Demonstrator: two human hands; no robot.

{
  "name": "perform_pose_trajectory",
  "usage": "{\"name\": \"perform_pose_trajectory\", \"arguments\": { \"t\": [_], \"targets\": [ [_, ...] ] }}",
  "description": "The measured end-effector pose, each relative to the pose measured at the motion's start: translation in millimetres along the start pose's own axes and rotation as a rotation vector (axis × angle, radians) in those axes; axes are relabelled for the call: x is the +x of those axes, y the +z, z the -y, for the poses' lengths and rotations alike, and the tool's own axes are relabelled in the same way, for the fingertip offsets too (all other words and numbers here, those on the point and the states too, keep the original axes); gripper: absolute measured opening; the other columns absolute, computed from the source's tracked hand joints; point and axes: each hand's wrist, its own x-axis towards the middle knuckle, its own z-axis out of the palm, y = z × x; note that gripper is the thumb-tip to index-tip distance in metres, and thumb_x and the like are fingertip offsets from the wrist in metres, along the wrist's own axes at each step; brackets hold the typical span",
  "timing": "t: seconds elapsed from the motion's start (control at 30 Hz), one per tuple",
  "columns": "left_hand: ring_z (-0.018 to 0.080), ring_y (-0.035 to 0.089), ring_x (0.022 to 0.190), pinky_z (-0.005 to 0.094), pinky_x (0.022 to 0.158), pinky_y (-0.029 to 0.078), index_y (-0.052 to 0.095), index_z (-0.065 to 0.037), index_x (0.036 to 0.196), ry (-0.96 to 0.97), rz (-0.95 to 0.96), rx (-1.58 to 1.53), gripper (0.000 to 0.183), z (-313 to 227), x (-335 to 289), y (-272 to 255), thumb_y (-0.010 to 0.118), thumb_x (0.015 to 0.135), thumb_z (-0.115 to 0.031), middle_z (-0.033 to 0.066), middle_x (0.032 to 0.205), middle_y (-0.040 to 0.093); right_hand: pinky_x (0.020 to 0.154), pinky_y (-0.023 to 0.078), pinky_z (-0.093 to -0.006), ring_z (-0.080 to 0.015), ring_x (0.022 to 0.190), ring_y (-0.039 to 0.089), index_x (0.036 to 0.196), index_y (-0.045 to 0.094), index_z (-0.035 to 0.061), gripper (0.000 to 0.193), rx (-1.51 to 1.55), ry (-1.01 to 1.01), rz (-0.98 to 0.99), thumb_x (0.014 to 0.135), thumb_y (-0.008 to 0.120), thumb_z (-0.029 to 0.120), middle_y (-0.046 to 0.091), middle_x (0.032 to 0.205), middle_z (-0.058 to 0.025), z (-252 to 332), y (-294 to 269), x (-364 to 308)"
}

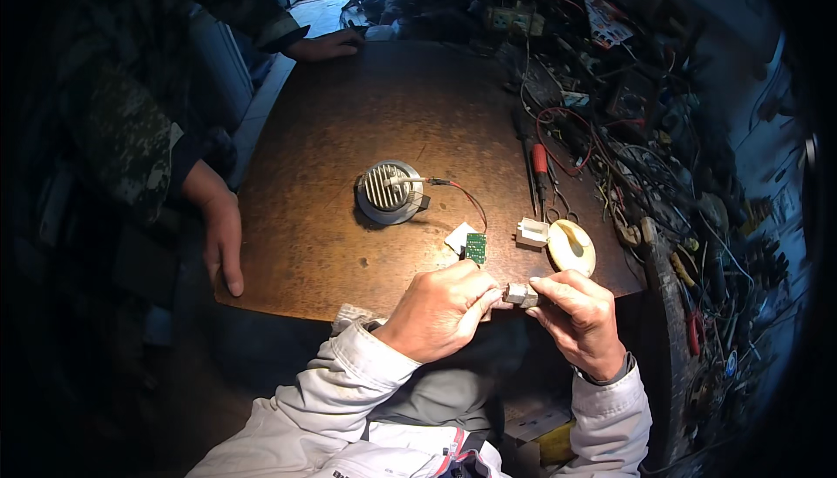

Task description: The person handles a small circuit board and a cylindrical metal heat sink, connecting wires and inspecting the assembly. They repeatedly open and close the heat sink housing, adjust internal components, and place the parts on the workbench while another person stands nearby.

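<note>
Near the front edge of the table, my right hand [580, 317] pinches a small grey block-shaped part [520, 295] between thumb and fingers. My left hand [445, 308] is closed in a pinch just left of that part; what lies between its fingertips is too small to make out. Beyond my left hand sits a green circuit board [475, 248], with a white piece [457, 236] beside it. Red and dark wires [466, 190] run from the board to a round, ribbed metal lamp [390, 192]. A small white open housing [532, 233] stands past the grey part.
A round cream-coloured lid-like piece [572, 249] lies right of the housing. Behind it are a red-handled screwdriver [540, 164] and scissors [562, 214]. Tangled wires and tools [628, 129] crowd the right side. Another person's hands [224, 229] rest at the table's left edge and far corner.
</note>
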Motion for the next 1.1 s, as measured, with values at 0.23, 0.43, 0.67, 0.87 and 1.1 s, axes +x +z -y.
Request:
{"name": "perform_pose_trajectory", "arguments": {
  "t": [0.23, 0.43, 0.67, 0.87, 1.1],
  "targets": [
    [0.0346, 0.068, 0.073, 0.043, 0.066, 0.054, 0.074, -0.004, 0.096, 0.012, -0.003, 0.012, 0.007, 1.2, 1.0, 0.9, 0.072, 0.099, -0.009, 0.0139, 0.084, 0.066, 0.067, 0.058, -0.0378, -0.031, 0.077, 0.072, 0.115, 0.075, 0.0028, 0.039, -0.071, -0.007, -0.012, 0.079, 0.088, -0.002, 0.071, 0.092, -0.0125, 1.2, 1.9, -1.1],
    [0.0357, 0.067, 0.075, 0.045, 0.068, 0.054, 0.073, -0.004, 0.094, 0.001, 0.002, 0.002, 0.008, -0.6, 0.8, 0.1, 0.071, 0.099, -0.01, 0.014, 0.083, 0.064, 0.068, 0.058, -0.0359, -0.0298, 0.078, 0.073, 0.116, 0.075, 0.0, 0.038, 0.009, 0.038, 0.034, 0.08, 0.088, -0.003, 0.072, 0.093, -0.0135, -0.4, -0.7, -4.3],
    [0.0355, 0.067, 0.075, 0.0447, 0.068, 0.055, 0.072, -0.004, 0.096, 0.009, -0.015, 0.005, 0.008, 2.6, 1.5, 3.0, 0.07, 0.1, -0.01, 0.0148, 0.084, 0.065, 0.072, 0.057, -0.0334, -0.0267, 0.08, 0.073, 0.117, 0.076, -0.0018, 0.037, 0.07, 0.069, 0.021, 0.082, 0.087, -0.003, 0.073, 0.096, -0.0143, -0.3, -0.9, -3.0],
    [0.0348, 0.07, 0.076, 0.0418, 0.068, 0.056, 0.071, -0.001, 0.101, -0.027, -0.046, -0.115, 0.007, 3.1, 3.1, 4.3, 0.071, 0.099, -0.007, 0.0165, 0.088, 0.068, 0.073, 0.057, -0.0343, -0.0273, 0.081, 0.074, 0.117, 0.076, -0.0023, 0.035, 0.059, 0.103, 0.002, 0.084, 0.087, 0.0, 0.074, 0.096, -0.0147, -1.1, 1.5, -3.6],
    [0.0297, 0.069, 0.074, 0.0386, 0.067, 0.054, 0.07, 0.0, 0.109, -0.095, -0.067, -0.246, 0.013, 0.2, 2.3, 1.8, 0.072, 0.097, -0.002, 0.0161, 0.088, 0.069, 0.075, 0.058, -0.0342, -0.0269, 0.083, 0.075, 0.117, 0.077, -0.0026, 0.035, 0.07, 0.156, -0.017, 0.085, 0.088, 0.002, 0.075, 0.096, -0.0148, -0.8, -0.6, -4.4]
  ]
}}
